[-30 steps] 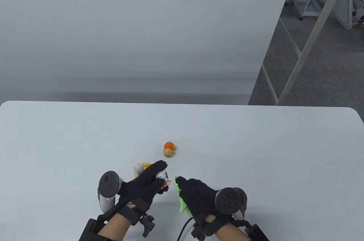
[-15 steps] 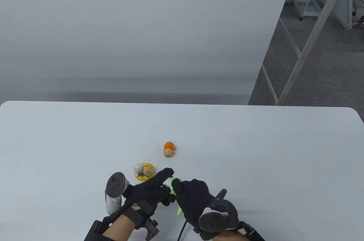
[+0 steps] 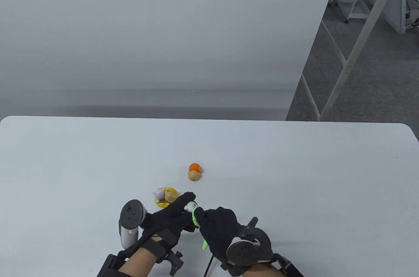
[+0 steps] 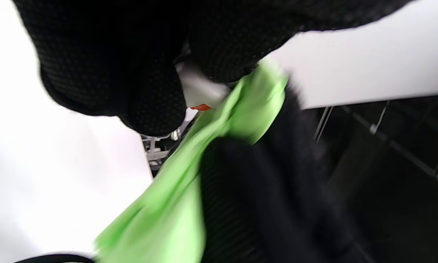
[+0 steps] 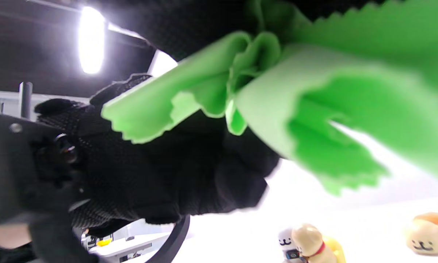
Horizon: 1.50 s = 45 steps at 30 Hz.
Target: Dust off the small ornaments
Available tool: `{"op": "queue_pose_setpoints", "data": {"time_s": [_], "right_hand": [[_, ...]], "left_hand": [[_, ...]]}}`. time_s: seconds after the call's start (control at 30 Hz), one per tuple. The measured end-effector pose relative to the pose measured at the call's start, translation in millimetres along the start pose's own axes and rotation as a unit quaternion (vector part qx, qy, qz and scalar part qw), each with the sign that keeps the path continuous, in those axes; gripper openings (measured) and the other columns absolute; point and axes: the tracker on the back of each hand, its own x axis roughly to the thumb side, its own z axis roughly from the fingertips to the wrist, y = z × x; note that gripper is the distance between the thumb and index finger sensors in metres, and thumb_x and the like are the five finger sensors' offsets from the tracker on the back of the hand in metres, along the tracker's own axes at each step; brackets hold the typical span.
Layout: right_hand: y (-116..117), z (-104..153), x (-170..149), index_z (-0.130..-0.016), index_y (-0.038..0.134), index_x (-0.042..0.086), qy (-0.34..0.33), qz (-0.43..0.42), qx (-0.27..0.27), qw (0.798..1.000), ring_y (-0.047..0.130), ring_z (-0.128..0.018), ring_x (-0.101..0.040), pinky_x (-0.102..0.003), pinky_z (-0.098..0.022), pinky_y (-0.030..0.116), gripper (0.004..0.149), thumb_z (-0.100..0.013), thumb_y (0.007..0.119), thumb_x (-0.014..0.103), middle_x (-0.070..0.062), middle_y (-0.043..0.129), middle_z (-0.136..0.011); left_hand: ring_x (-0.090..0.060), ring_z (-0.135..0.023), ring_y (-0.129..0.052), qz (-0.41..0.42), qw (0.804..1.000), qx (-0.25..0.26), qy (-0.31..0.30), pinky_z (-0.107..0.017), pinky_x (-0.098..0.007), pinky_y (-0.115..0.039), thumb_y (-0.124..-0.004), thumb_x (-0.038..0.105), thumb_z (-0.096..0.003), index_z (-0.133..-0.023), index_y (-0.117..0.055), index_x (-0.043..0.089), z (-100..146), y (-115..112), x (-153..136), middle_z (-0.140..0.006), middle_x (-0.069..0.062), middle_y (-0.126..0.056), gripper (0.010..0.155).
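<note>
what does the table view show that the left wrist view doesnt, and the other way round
Only the table view shows the two ornaments left on the table: the orange-capped figure and the yellow-based pair of animals, plus both trackers. Only the left wrist view shows, blurred, a bit of orange under the held white ornament. Both show the left hand holding that ornament and the right hand pressing the green cloth against it.

Black mesh gloves, round trackers, bare forearms
</note>
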Motion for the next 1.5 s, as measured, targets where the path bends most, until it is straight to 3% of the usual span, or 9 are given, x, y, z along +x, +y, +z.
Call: {"op": "queue_pose_setpoints", "data": {"time_s": [0.1,0.23,0.37,0.5,0.77,0.97,1.27,1.4,1.5], "right_hand": [[-4.4,-2.8,-9.5,-0.091,0.079,0.0,0.047,-0.021,-0.01,0.999,0.096,-0.049,-0.049,-0.075,-0.045,0.079,0.041,-0.053,0.084,0.013,-0.037,0.093,-0.07],[-11.8,1.1,-26.7,-0.092,0.078,0.001,0.096,-0.058,-0.015,0.994,0.097,-0.049,-0.049,-0.074,-0.045,0.08,0.041,-0.053,0.083,0.013,-0.037,0.093,-0.071],[-7.3,3.1,-24.7,-0.091,0.075,-0.004,0.102,-0.076,0.002,0.992,0.098,-0.049,-0.048,-0.074,-0.045,0.081,0.043,-0.053,0.083,0.014,-0.037,0.093,-0.07],[-5.2,3.1,-19.3,-0.091,0.076,-0.005,0.091,-0.112,0.001,0.99,0.098,-0.048,-0.048,-0.074,-0.045,0.081,0.043,-0.053,0.084,0.013,-0.037,0.093,-0.07],[-11.8,1.7,-28.4,-0.092,0.077,-0.002,0.131,-0.151,-0.02,0.98,0.097,-0.049,-0.048,-0.074,-0.045,0.08,0.042,-0.054,0.083,0.014,-0.037,0.093,-0.071],[-4.0,1.0,-27.8,-0.092,0.075,-0.006,0.156,-0.135,0.013,0.978,0.096,-0.048,-0.05,-0.075,-0.044,0.079,0.044,-0.054,0.082,0.013,-0.039,0.092,-0.07],[5.0,-1.1,-14.8,-0.092,0.076,-0.003,0.083,-0.051,0.059,0.993,0.096,-0.05,-0.05,-0.075,-0.046,0.079,0.043,-0.053,0.084,0.013,-0.038,0.092,-0.071],[2.9,4.6,-31.7,-0.093,0.076,-0.003,0.138,-0.103,0.024,0.985,0.096,-0.049,-0.049,-0.074,-0.045,0.079,0.043,-0.054,0.083,0.014,-0.038,0.092,-0.071],[2.2,4.2,-38.9,-0.093,0.075,-0.003,0.177,-0.155,0.004,0.972,0.096,-0.049,-0.049,-0.074,-0.045,0.079,0.044,-0.054,0.082,0.014,-0.038,0.092,-0.071]], "left_hand": [[-0.04,-0.059,-0.111,-0.022,0.999,-0.035,-0.031,-0.043,-0.057,-0.098,-0.081,0.017,-0.0476,-0.104,-0.064,-0.008,-2.9,-3.0,4.5,-0.096,-0.035,-0.08,0.065],[-0.039,-0.065,-0.109,0.05,0.995,-0.071,-0.04,-0.048,-0.057,-0.097,-0.081,0.019,-0.049,-0.106,-0.06,-0.009,-3.3,-6.6,4.7,-0.098,-0.033,-0.078,0.066],[-0.038,-0.066,-0.109,0.152,0.988,-0.006,-0.016,-0.049,-0.055,-0.098,-0.081,0.021,-0.0497,-0.107,-0.062,-0.002,-0.6,-3.1,-5.9,-0.1,-0.03,-0.074,0.065],[-0.037,-0.063,-0.11,0.121,0.992,0.014,-0.02,-0.041,-0.049,-0.102,-0.083,0.024,-0.0486,-0.106,-0.056,0.001,-0.4,7.3,-6.7,-0.106,-0.034,-0.063,0.067],[-0.042,-0.065,-0.108,0.006,0.999,0.037,-0.03,-0.043,-0.052,-0.1,-0.096,0.034,-0.0456,-0.1,-0.077,0.013,0.5,18.8,-1.1,-0.09,-0.021,-0.085,0.061],[-0.038,-0.058,-0.116,-0.065,0.996,0.03,-0.053,-0.035,-0.047,-0.107,-0.094,0.029,-0.0456,-0.097,-0.08,-0.001,1.7,3.1,9.8,-0.087,-0.025,-0.091,0.061],[-0.035,-0.057,-0.116,0.023,0.995,0.096,-0.004,-0.034,-0.044,-0.108,-0.092,0.031,-0.0459,-0.097,-0.073,0.0,3.8,24.2,-4.2,-0.087,-0.023,-0.089,0.063],[-0.037,-0.059,-0.114,0.003,0.999,0.049,-0.02,-0.037,-0.048,-0.105,-0.09,0.029,-0.0479,-0.108,-0.065,0.008,1.7,24.7,0.4,-0.09,-0.025,-0.087,0.068],[-0.038,-0.058,-0.115,-0.028,0.999,0.014,-0.029,-0.036,-0.05,-0.105,-0.092,0.028,-0.0465,-0.103,-0.073,0.005,-0.5,13.2,4.7,-0.09,-0.025,-0.089,0.064]]}}
